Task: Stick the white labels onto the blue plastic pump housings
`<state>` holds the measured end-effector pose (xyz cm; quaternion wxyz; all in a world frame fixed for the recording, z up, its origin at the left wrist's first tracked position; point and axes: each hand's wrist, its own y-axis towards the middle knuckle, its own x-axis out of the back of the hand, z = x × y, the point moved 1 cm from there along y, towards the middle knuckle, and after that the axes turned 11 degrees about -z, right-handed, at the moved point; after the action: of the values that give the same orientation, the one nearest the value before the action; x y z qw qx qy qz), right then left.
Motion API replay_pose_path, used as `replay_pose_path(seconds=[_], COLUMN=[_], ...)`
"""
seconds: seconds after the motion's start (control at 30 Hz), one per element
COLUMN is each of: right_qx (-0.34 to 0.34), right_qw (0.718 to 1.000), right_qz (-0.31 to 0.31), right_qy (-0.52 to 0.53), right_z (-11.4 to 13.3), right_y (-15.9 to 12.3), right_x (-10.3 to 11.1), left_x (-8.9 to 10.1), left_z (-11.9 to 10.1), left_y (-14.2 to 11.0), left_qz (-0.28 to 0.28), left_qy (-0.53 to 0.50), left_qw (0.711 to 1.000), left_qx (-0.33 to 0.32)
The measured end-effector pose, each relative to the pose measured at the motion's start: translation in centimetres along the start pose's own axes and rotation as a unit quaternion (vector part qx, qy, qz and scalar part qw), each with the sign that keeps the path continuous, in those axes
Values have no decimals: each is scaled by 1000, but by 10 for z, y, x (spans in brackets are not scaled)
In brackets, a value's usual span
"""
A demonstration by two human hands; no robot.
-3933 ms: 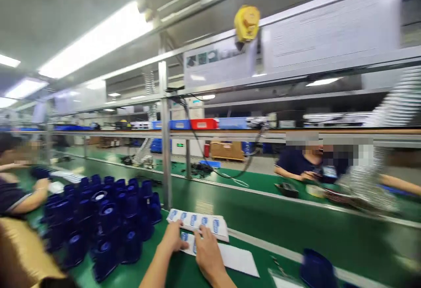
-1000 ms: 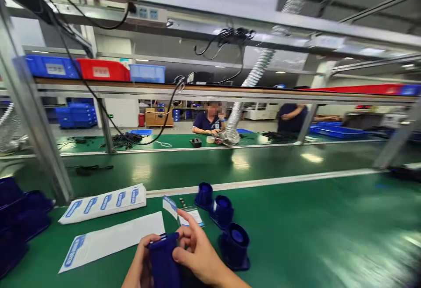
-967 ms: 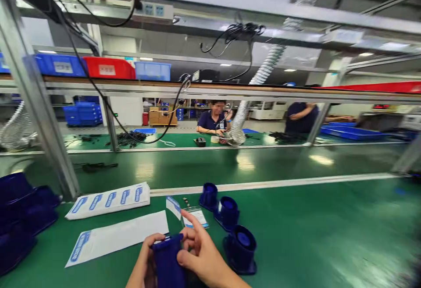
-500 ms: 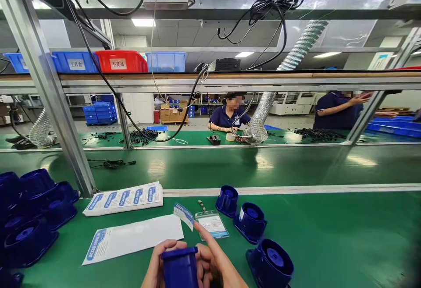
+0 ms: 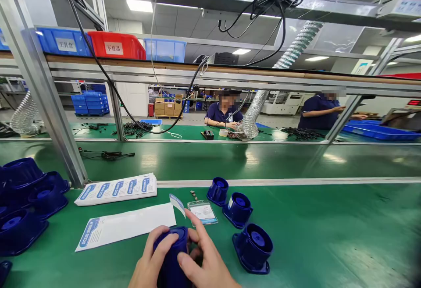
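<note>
While facing a shelf (image 5: 230, 73) lined with a blue bin (image 5: 66, 42), a red bin (image 5: 115, 44) and a translucent light-blue bin (image 5: 165, 50), cannot tell the contents of any. Sees a printed card (image 5: 202, 213) inside the clear badge holder (image 5: 198, 203) on the green desk (image 5: 312, 231). Holds a glossy, round-topped dark-blue housing (image 5: 173, 259) over the desk at bottom centre. Clasps it in the left grip (image 5: 151, 253) with fingers curled over the top, and in the right grip (image 5: 207, 257) with the thumb against its side. Carries a curved white-and-blue label (image 5: 177, 204) on the right index fingertip (image 5: 188, 213), just beyond the housing. Has nearby a backing sheet (image 5: 134, 224), a stack of label sheets (image 5: 116, 189) and three more housings (image 5: 252, 249).
</note>
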<state>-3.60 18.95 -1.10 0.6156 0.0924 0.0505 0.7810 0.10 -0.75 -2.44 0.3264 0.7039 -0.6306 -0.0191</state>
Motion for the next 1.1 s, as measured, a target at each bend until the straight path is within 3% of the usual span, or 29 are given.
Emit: replay_pose_path(seconds=[0.07,0.13,0.23,0.3,0.43,0.57,0.63,0.77,0.87,1.0,1.03,1.1], right_qx=[-4,2,42,84,148,153,147,131,95,64,58,43], right_qw=[999,998,988,984,989,982,981,984,993,988,985,992], right_qz=[-8,26,126,141,12,-108,-123,-115,-65,119,139,105], right_qy=[-35,-57,-82,-71,-21,-18,0,17,0,-76,-78,-57], right_z=[8,15,20,17,9,9,12,15,14,8,7,6], right_y=[-1,-1,0,2,5,9,10,7,3,2,3,5], right_x=[-4,0,15,24,32,30,28,24,24,27,27,26], left_x=[1,2,3,4,5,4,4,1,-2,-2,-2,0], left_z=[0,-1,-4,-6,-9,-14,-18,-24,-26,-26,-26,-26], left_y=[1,5,15,21,24,20,18,16,15,19,19,19], left_qz=[-18,-37,-49,-51,-45,38,76,124,141,107,95,72], left_qy=[18,4,-91,-165,-270,-385,-402,-415,-409,-391,-382,-345], left_qw=[1000,999,991,977,952,891,870,854,852,870,879,903], left_qx=[-5,5,83,128,135,238,275,290,294,280,270,247])
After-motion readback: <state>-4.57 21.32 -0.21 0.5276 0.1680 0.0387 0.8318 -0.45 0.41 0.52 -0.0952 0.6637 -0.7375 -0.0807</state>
